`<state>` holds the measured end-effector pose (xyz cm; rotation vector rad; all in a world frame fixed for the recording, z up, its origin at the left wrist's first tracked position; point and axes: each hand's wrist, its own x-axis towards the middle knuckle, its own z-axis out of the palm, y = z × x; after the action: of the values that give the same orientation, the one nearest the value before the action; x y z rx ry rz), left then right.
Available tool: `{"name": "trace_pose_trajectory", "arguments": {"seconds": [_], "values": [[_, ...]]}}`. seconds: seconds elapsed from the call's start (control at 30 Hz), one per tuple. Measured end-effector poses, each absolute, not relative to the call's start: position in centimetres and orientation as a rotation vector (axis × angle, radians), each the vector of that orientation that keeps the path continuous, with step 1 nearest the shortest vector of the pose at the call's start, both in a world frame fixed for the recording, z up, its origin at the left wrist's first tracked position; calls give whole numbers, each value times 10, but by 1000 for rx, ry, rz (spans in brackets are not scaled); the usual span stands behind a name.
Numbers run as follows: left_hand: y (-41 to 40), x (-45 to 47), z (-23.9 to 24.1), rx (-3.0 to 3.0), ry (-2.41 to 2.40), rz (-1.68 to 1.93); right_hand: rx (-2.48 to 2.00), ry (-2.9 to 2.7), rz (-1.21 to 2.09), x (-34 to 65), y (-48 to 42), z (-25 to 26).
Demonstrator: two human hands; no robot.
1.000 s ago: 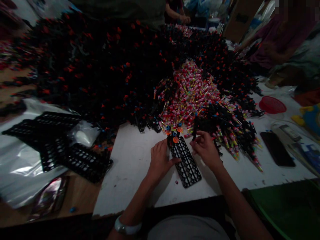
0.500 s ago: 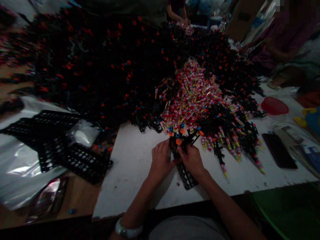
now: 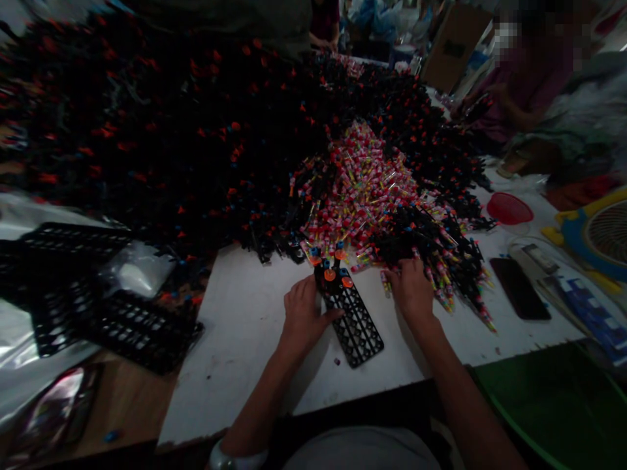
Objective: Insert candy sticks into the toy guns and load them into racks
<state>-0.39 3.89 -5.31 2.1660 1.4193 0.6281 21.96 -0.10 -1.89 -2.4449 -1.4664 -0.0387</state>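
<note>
A black grid tray (image 3: 353, 320) lies on the white table (image 3: 255, 352) in front of me. Its far end holds a few black toy pieces with orange and blue caps (image 3: 333, 271). My left hand (image 3: 302, 313) rests on the tray's left edge, fingers curled, thumb pressed against the tray. Off to the tray's right, my right hand (image 3: 413, 290) reaches into the near edge of the pile of black pieces (image 3: 431, 245); its fingertips are hidden among them. Behind lies a heap of pink and yellow wrapped candy sticks (image 3: 365, 189).
A huge mound of black pieces with orange caps (image 3: 171, 130) fills the far table. Stacked empty black trays (image 3: 112, 313) sit at left on plastic sheeting. A red bowl (image 3: 509, 209) and a dark phone (image 3: 520, 297) lie at right. Another person (image 3: 519, 85) sits far right.
My right hand left the tray's top end and moved right to the pile of black pieces. The left hand stayed on the tray. The view shifted slightly left.
</note>
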Motion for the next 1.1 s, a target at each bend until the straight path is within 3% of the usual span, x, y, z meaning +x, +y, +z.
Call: {"name": "trace_pose_trajectory", "arguments": {"seconds": [0.13, 0.33, 0.43, 0.83, 1.1], "values": [[37, -5, -53, 2178, 1415, 627, -2275, -1563, 169, 231, 13, -19], [32, -7, -53, 2194, 1369, 572, -1620, -1117, 1089, 192, 13, -20], [32, -6, -52, 2191, 1378, 555, -1449, -1065, 1282, 167, 2, -27], [35, -3, -47, 2190, 1409, 520, -1719, -1813, 474, 140, -4, -36], [40, -5, -56, 2231, 1422, 548, -1777, -1850, 420, 162, -8, -16]]}}
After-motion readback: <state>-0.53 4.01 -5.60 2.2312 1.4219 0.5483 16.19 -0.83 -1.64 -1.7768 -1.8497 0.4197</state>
